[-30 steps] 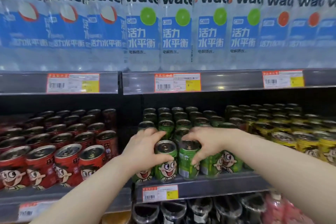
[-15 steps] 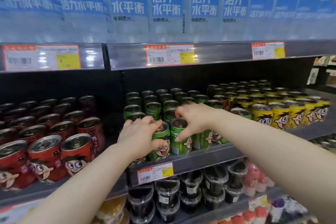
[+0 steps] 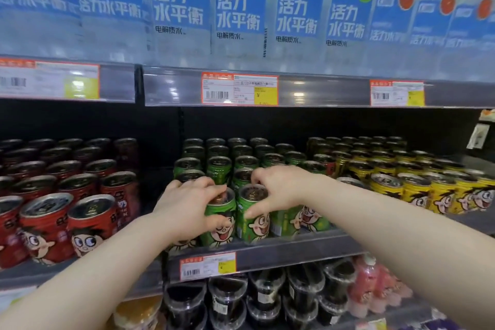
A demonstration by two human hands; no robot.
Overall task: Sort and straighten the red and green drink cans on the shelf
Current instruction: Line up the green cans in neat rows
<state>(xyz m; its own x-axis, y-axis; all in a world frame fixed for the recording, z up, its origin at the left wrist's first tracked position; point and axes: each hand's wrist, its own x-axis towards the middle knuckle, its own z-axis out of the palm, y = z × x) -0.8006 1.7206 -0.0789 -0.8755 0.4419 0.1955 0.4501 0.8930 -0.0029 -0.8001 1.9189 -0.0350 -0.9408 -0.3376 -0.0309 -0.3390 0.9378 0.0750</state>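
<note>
Green cartoon-face cans stand in rows on the middle shelf [image 3: 294,249]. My left hand [image 3: 184,203] is wrapped around the top and side of a front-row green can [image 3: 221,225]. My right hand [image 3: 278,190] grips the neighbouring front-row green can [image 3: 254,225] by its rim and side. Both cans stand upright, faces outward, touching each other. Red cans [image 3: 88,222] of the same brand fill the left shelf section in several rows. One red can [image 3: 325,162] sits among the green and yellow rows at the right.
Yellow cans [image 3: 415,190] fill the shelf to the right. Large water bottles [image 3: 238,8] stand on the shelf above, with price tags [image 3: 239,90] along its edge. Dark jelly cups [image 3: 227,300] and pink bottles [image 3: 369,284] sit on the shelf below.
The right-hand can has turned from barcode side to face outward. The view has shifted a little; both hands stay on the same two front cans.
</note>
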